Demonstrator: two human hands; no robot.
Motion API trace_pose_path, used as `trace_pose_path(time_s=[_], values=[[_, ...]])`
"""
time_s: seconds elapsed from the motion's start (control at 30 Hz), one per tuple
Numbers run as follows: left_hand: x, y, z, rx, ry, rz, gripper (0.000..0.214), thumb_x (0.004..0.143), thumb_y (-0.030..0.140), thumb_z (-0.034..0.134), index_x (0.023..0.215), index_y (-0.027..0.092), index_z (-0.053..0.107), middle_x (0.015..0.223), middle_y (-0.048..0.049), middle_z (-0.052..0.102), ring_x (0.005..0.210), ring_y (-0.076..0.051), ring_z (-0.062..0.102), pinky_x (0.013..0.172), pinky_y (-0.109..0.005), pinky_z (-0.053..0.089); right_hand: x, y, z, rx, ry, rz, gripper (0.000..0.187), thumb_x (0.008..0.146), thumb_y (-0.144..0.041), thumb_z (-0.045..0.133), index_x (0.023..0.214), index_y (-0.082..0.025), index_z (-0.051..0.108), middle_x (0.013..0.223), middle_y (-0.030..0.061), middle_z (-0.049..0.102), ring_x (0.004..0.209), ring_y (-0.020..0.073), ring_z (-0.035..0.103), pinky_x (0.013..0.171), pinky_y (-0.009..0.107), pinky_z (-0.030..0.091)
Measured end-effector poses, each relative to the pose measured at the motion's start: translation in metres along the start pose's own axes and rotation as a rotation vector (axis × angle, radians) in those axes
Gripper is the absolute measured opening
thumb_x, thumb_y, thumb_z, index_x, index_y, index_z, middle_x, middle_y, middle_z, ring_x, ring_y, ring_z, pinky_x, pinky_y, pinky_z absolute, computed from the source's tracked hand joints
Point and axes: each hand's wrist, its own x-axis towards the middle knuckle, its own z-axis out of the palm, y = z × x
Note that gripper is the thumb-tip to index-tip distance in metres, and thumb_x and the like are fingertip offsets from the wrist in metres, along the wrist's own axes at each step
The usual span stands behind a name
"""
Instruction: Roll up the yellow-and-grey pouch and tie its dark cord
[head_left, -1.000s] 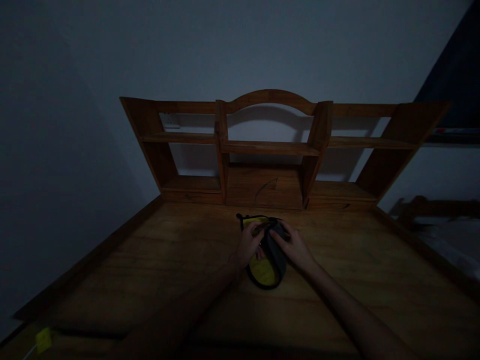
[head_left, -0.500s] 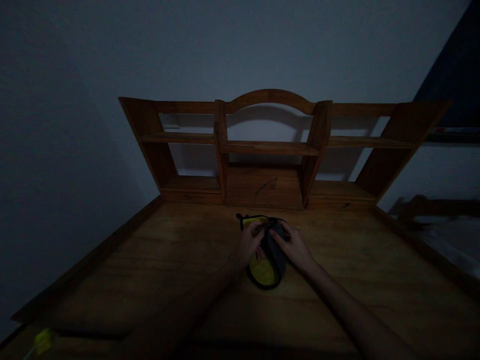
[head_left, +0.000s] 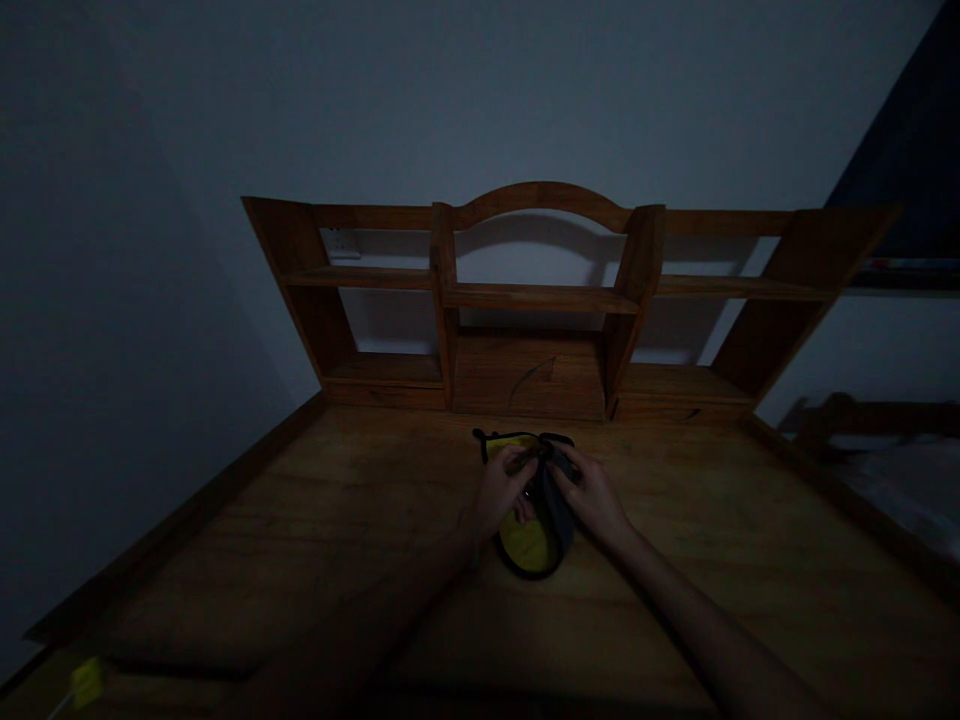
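Note:
A small yellow pouch with black trim (head_left: pixel 529 545) lies on the wooden desk (head_left: pixel 315 520) in dim light, near the middle. My left hand (head_left: pixel 499 492) rests on its left side with the fingers curled onto the fabric. My right hand (head_left: pixel 592 495) grips the dark grey part of the pouch from the right, fingers pinched at its top edge. Both hands meet at the upper rim of the pouch. What is inside the pouch is hidden.
A wooden hutch with open shelves (head_left: pixel 540 297) stands at the back of the desk against a pale wall. A small yellow object (head_left: pixel 86 680) lies at the near left corner. Dim furniture shows at the far right (head_left: pixel 862 420).
My fingers have shifted slightly on the pouch's top edge, and the grey part looks narrower. The view has dipped a little.

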Motion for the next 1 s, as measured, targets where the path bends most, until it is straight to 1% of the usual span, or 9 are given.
trace_pose_path(time_s=[0.1, 0.17, 0.23, 0.33, 0.53, 0.7, 0.8, 0.93, 1.0], values=[[-0.001, 0.001, 0.001, 0.002, 0.018, 0.012, 0.041, 0.08, 0.047, 0.063, 0.107, 0.019, 0.048, 0.124, -0.0131, 0.058, 0.032, -0.007, 0.056, 0.022, -0.019, 0.038, -0.001, 0.0, -0.002, -0.097, 0.014, -0.018, 0.04, 0.086, -0.021, 0.047, 0.124, -0.025, 0.057, 0.118, 0.0042, 0.066, 0.105, 0.0235, 0.063, 0.093, 0.04, 0.049], [-0.002, 0.002, 0.002, 0.001, 0.021, 0.017, 0.041, 0.08, 0.046, 0.063, 0.107, 0.019, 0.049, 0.127, -0.013, 0.056, 0.032, -0.006, 0.056, 0.022, -0.019, 0.038, -0.001, -0.001, -0.003, -0.163, 0.013, -0.027, 0.04, 0.086, -0.021, 0.047, 0.124, -0.025, 0.057, 0.115, 0.005, 0.067, 0.1, 0.0241, 0.065, 0.09, 0.04, 0.05], [-0.002, 0.002, 0.001, -0.001, 0.014, 0.017, 0.041, 0.08, 0.046, 0.063, 0.107, 0.019, 0.049, 0.126, -0.013, 0.056, 0.032, -0.006, 0.056, 0.022, -0.019, 0.037, -0.001, -0.002, -0.004, -0.207, 0.008, -0.02, 0.038, 0.087, -0.023, 0.047, 0.124, -0.025, 0.057, 0.112, 0.0054, 0.069, 0.096, 0.0245, 0.067, 0.087, 0.039, 0.052], [-0.001, 0.003, 0.0, -0.004, -0.002, 0.012, 0.04, 0.08, 0.045, 0.063, 0.107, 0.019, 0.049, 0.122, -0.0119, 0.059, 0.032, -0.007, 0.056, 0.022, -0.019, 0.038, -0.001, -0.004, -0.005, -0.226, 0.008, -0.013, 0.036, 0.089, -0.027, 0.048, 0.124, -0.025, 0.058, 0.112, 0.0057, 0.069, 0.097, 0.0252, 0.067, 0.084, 0.037, 0.052], [-0.002, 0.004, 0.0, -0.001, 0.002, 0.01, 0.039, 0.08, 0.044, 0.062, 0.106, 0.017, 0.049, 0.118, -0.0125, 0.061, 0.031, -0.006, 0.055, 0.023, -0.018, 0.039, -0.001, -0.007, -0.006, -0.199, -0.005, -0.012, 0.036, 0.091, -0.034, 0.047, 0.124, -0.027, 0.057, 0.114, 0.0043, 0.068, 0.101, 0.0252, 0.066, 0.087, 0.037, 0.052], [-0.004, 0.007, 0.001, 0.004, 0.01, 0.005, 0.039, 0.08, 0.045, 0.062, 0.106, 0.018, 0.05, 0.121, -0.0122, 0.06, 0.032, -0.006, 0.055, 0.023, -0.017, 0.037, -0.001, -0.009, -0.006, -0.15, -0.013, -0.024, 0.036, 0.091, -0.033, 0.047, 0.126, -0.027, 0.056, 0.118, 0.0042, 0.066, 0.105, 0.0244, 0.064, 0.09, 0.038, 0.05], [-0.005, 0.008, 0.001, 0.007, 0.016, -0.002, 0.039, 0.08, 0.045, 0.062, 0.107, 0.019, 0.05, 0.123, -0.0121, 0.059, 0.032, -0.006, 0.055, 0.023, -0.017, 0.037, 0.0, -0.008, -0.006, -0.104, 0.0, -0.015, 0.035, 0.09, -0.033, 0.049, 0.124, -0.027, 0.057, 0.118, 0.0043, 0.066, 0.107, 0.0242, 0.063, 0.093, 0.039, 0.049], [-0.005, 0.008, 0.001, 0.01, 0.02, -0.01, 0.039, 0.081, 0.044, 0.062, 0.107, 0.019, 0.05, 0.123, -0.0121, 0.059, 0.032, -0.006, 0.055, 0.023, -0.018, 0.038, 0.0, -0.008, -0.004, -0.009, 0.001, 0.018, 0.035, 0.088, -0.034, 0.051, 0.121, -0.025, 0.059, 0.117, 0.0047, 0.066, 0.105, 0.0237, 0.063, 0.092, 0.039, 0.05], [-0.005, 0.008, 0.001, 0.013, 0.022, -0.013, 0.039, 0.081, 0.045, 0.062, 0.108, 0.019, 0.05, 0.121, -0.0116, 0.061, 0.032, -0.007, 0.055, 0.024, -0.019, 0.038, 0.0, -0.01, -0.003, 0.017, -0.007, 0.031, 0.036, 0.088, -0.034, 0.052, 0.122, -0.025, 0.058, 0.116, 0.0049, 0.067, 0.104, 0.0233, 0.064, 0.091, 0.039, 0.05]])
